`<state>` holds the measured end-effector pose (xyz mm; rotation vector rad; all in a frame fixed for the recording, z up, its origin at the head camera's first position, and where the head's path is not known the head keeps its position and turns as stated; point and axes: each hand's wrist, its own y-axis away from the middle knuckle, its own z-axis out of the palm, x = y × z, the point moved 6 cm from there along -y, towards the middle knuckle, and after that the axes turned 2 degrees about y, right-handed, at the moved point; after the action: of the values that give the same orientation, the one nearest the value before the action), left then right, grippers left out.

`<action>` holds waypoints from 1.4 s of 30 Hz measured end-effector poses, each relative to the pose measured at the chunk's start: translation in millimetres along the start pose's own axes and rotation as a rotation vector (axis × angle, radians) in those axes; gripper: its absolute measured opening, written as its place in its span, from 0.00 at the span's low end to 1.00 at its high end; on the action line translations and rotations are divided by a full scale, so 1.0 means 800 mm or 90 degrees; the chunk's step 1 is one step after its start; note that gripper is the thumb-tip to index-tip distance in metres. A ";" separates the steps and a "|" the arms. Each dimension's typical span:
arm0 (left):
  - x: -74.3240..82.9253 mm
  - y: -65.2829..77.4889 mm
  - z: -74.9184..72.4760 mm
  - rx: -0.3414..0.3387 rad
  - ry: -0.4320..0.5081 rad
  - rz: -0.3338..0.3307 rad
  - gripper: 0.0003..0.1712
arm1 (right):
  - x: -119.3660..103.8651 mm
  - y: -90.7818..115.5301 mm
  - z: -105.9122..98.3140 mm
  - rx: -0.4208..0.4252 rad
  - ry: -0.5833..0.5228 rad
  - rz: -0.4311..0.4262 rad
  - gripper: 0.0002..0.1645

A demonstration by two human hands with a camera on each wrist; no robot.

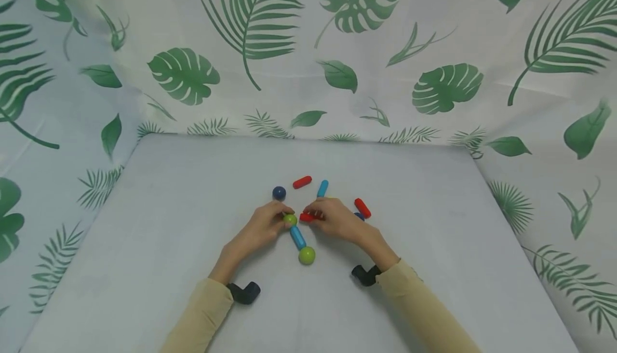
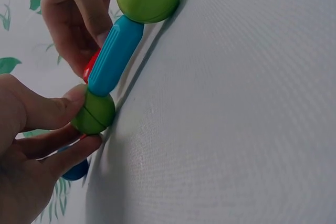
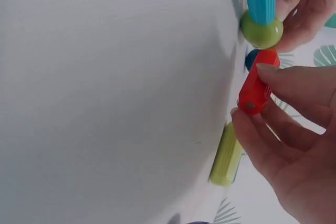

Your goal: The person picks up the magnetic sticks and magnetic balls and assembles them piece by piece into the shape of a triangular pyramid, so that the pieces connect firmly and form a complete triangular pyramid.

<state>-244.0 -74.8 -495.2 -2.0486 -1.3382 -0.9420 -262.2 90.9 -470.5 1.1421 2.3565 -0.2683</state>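
My left hand (image 1: 262,227) pinches a green ball (image 1: 290,220) between thumb and fingers. Joined to that ball is a light blue rod (image 1: 298,238), with a larger-looking green ball (image 1: 307,255) on its near end. Thumb and fingertips of my right hand (image 1: 337,220) grip a red rod (image 1: 306,217); the right wrist view shows a small grey spot on the rod's near end (image 3: 251,106). The rod's far end points at the pinched green ball, close beside it. In the left wrist view the red rod is mostly hidden behind the blue one.
Beyond the hands lie a dark blue ball (image 1: 279,193), a red rod (image 1: 302,182) and a light blue rod (image 1: 323,188). Another red rod (image 1: 362,208) and a half-hidden blue ball (image 1: 359,216) sit right of my right hand. A yellow-green rod (image 3: 226,156) lies under it.
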 end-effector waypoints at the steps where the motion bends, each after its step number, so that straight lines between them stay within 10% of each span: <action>1: 0.000 0.000 0.000 0.000 -0.003 0.001 0.17 | -0.002 0.000 -0.001 -0.001 0.002 -0.015 0.16; 42: 0.003 -0.001 0.005 -0.005 -0.022 0.005 0.19 | 0.029 0.067 -0.050 0.089 0.014 0.002 0.14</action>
<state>-243.3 -69.8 -495.7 -2.0835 -1.3453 -0.9134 -246.7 156.0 -446.3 1.2187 2.3852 -0.4268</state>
